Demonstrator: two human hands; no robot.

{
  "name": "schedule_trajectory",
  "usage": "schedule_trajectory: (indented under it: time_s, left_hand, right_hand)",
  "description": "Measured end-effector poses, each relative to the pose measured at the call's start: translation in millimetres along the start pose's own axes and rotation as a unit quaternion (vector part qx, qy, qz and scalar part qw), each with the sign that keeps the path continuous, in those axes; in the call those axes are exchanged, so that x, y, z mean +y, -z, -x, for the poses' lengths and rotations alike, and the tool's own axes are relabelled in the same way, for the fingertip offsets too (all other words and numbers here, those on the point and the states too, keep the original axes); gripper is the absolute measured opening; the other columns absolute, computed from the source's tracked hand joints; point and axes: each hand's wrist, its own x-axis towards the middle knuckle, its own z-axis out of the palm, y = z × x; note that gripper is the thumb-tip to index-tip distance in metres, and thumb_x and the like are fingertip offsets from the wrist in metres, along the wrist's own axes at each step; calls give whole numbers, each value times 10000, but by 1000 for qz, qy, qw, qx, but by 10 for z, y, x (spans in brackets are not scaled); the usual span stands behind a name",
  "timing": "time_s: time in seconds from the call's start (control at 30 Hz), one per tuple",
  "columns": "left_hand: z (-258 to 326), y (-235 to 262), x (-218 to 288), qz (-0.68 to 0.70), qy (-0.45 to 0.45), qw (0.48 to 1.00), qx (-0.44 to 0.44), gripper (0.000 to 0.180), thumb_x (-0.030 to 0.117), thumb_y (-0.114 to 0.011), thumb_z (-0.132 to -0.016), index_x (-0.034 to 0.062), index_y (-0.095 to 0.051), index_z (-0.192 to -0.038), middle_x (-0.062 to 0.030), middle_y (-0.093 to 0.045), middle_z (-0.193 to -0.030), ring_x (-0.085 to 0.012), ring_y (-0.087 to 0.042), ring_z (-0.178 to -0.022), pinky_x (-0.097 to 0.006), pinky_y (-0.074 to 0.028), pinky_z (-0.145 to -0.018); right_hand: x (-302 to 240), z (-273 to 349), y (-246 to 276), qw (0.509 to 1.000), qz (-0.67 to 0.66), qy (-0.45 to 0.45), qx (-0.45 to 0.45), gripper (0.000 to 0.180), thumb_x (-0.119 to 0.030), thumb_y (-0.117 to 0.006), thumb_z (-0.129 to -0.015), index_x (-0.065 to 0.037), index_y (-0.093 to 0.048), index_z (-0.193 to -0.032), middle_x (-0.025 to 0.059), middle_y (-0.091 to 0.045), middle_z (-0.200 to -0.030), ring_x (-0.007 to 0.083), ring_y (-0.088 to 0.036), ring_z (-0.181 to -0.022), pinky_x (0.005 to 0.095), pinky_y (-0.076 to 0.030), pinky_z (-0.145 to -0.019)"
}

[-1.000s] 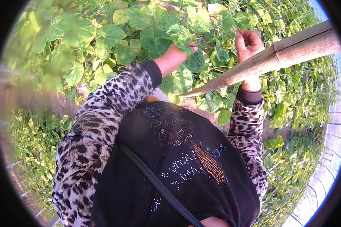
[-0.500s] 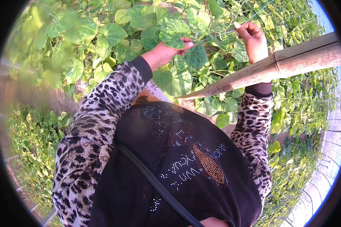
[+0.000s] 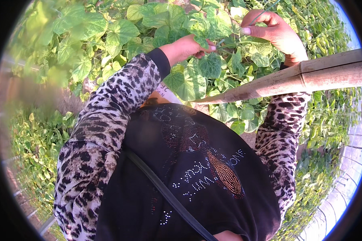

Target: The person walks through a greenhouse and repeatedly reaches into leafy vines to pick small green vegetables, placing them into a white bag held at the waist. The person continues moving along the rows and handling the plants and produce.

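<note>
Closest to you is your own black top (image 3: 197,176) with its sparkly studded front, a dark strap (image 3: 165,193) running across it, and leopard-print sleeves (image 3: 104,132) climbing up both arms. A bamboo pole (image 3: 293,78) slants across in front of your right forearm, passing just under the wrist. Beyond it, your left hand (image 3: 187,46) is up in the foliage, fingertips pressed together, pinching a thin green vine stem (image 3: 223,42) right at a broad crinkled leaf (image 3: 211,64). Your right hand (image 3: 275,30) sits higher and to the right, fingers curled closed around the same thin stem, thumb pressed against it. The stem runs between your two hands, among the leaves just above the pole. Further out, the climbing vines (image 3: 108,36) fill the whole top of the view, with more green rows (image 3: 330,116) dropping away on the right beside a pale path (image 3: 346,193)
</note>
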Motion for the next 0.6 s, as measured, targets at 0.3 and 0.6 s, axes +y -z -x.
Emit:
schedule_trajectory:
  time_s: [0.3,0.6]
  left_hand:
    - [23,-185,-515,-142,-41,985,87,723,254,-746,-913,69,-392,-1516,-193,-480,-1464,-308,-498,-1333,-379,-435,-1098]
    - [1520,1097,-1261,-91,-63,994,7,327,141,-663,-938,62,-664,-1256,-74,-674,-1154,-158,-640,-950,-316,-526,-883]
  right_hand:
    - [833,985,-442,799,-113,-51,588,295,-255,-698,-970,-36,-692,-1167,89,-685,-1132,199,-623,-1066,333,-491,-960]
    - [1549,1954,-3100,596,-261,-340,679,120,-153,-615,-996,-46,-584,-1043,-2,-596,-830,55,-454,-599,238,-384,-540]
